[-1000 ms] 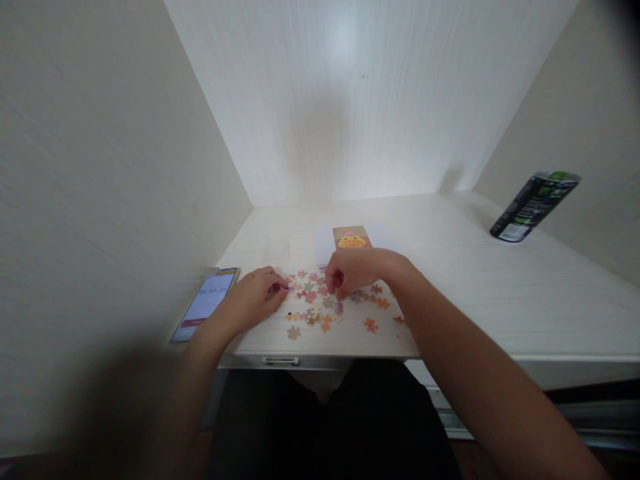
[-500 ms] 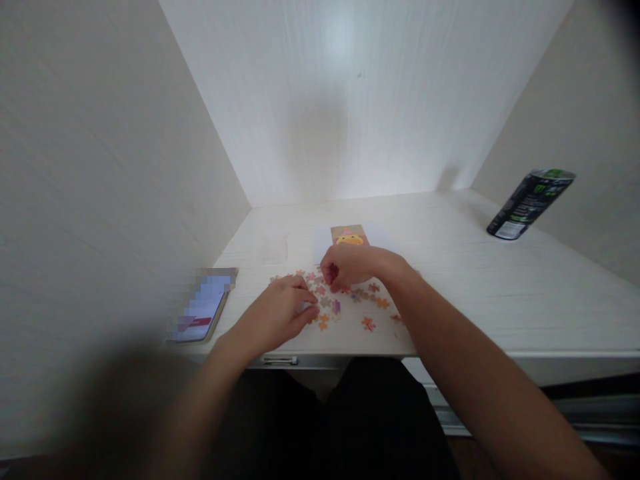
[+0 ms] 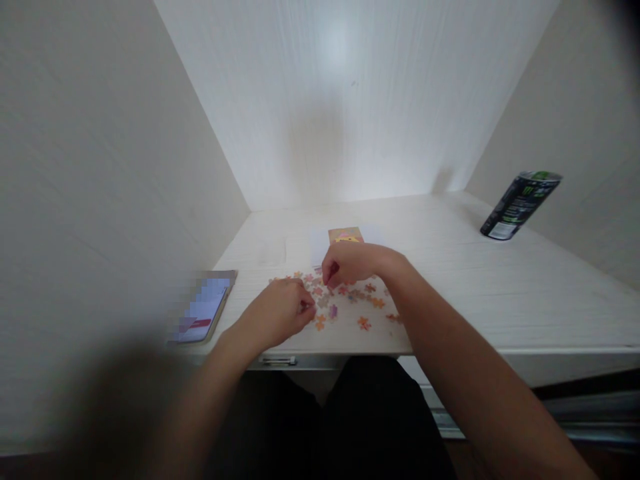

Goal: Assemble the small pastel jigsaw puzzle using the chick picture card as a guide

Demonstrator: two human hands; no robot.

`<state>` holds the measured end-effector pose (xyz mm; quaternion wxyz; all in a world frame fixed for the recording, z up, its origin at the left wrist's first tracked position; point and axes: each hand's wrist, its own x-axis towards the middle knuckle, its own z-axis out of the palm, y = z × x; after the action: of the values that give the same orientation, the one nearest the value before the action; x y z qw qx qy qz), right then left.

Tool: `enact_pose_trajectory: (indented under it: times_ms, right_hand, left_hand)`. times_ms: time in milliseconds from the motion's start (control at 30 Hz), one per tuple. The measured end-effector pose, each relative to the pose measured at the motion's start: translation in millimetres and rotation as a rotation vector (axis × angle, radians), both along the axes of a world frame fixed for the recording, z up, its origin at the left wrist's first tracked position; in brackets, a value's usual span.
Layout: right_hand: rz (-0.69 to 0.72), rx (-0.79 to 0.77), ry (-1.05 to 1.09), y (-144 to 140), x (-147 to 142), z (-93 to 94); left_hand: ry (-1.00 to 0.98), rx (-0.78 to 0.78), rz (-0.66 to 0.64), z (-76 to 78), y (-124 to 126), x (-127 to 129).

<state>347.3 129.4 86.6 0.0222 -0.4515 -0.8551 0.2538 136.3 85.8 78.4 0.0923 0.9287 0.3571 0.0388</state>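
Note:
Loose jigsaw puzzle pieces (image 3: 365, 323) in orange, pink, grey and purple lie scattered over the white desk, around and under both hands. My left hand (image 3: 283, 310) is at the left side of the pieces, thumb and forefinger pinched together; whatever is between them is too small to make out. Over the back of the scatter, my right hand (image 3: 350, 260) points its pinched fingertips down among the pieces, and its grip is hidden too. A purple piece (image 3: 333, 311) lies between the hands, closer to the left. Behind my right hand is a picture card (image 3: 345, 234) with a yellow figure, partly covered by that hand.
A phone (image 3: 207, 310) with a lit screen rests at the desk's left edge. Far right stands a black drink can (image 3: 520, 205) with green marks. A pale sheet (image 3: 319, 248) lies under the card. White panels enclose the desk (image 3: 475, 287) at the back and sides.
The thumb and fingers of my left hand have closed together from a slightly parted pose. My right hand stays pinched in nearly the same place. The view has shifted slightly.

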Motion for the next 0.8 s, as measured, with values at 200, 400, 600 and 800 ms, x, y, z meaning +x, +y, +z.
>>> enact_pose_trajectory:
  times_ms: [200,400,600,800]
  right_hand:
    - [-0.109,0.201,0.023,-64.0,-7.2,-3.3]
    - [-0.222,0.371,-0.017,-114.7,-20.2,-28.8]
    - [-0.241,0.527,-0.118,-115.4,-25.8,-38.8]
    - [-0.154,0.740,-0.269,-114.3,-32.9,-49.2]
  left_hand:
    - [0.182,0.145,0.051,2.0,-6.9,8.8]
    - [0.288,0.266,-0.049,-1.7,-6.4,14.9]
    - [0.320,0.289,-0.091,2.6,-4.3,19.0]
    - [0.333,0.300,-0.058,5.4,-6.7,24.5]
